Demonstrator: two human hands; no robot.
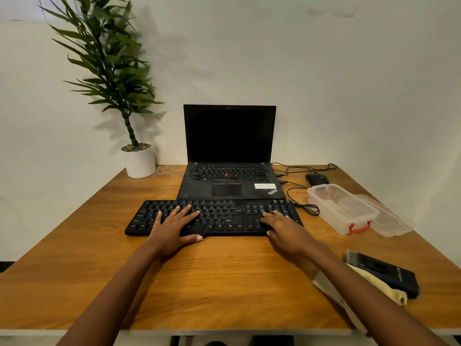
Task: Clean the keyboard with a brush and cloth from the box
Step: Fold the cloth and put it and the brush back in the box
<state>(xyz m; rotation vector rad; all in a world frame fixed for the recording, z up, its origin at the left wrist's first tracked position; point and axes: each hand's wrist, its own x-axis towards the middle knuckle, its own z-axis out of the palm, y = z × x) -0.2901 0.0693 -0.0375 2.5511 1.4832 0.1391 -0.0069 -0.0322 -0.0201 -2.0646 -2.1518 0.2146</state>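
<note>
From my seat at the far end of the link, a potted plant (139, 159) stands at the back left corner of the wooden worktop (224, 283), against the wall. Next comes the black keyboard (219, 217), lying crosswise in the middle of the worktop and just in front of an open laptop (229, 156) whose screen is dark.

My left hand (174, 228) lies flat on the left half of the keyboard. Its fingers (185, 212) are spread across the keys and the thumb runs along the near edge. My right hand (284, 231) rests on the keyboard's right end, around the arrow keys. Its fingers (269, 216) are loosely straight and close together on the keys, holding nothing.

Right of the laptop, thin cables (299, 196) loop over the wood, and a dark mouse (316, 179) sits near the back edge. In front of the mouse is a clear plastic box (341, 208) with a red latch, open, its lid (389, 219) lying just beside it on the right.

Nearer to me, on the right side, the dark brush (384, 273) lies on a pale cloth (376, 283), bristles pointing away from me. My right forearm hides part of the cloth. Both are well apart from the keyboard.
</note>
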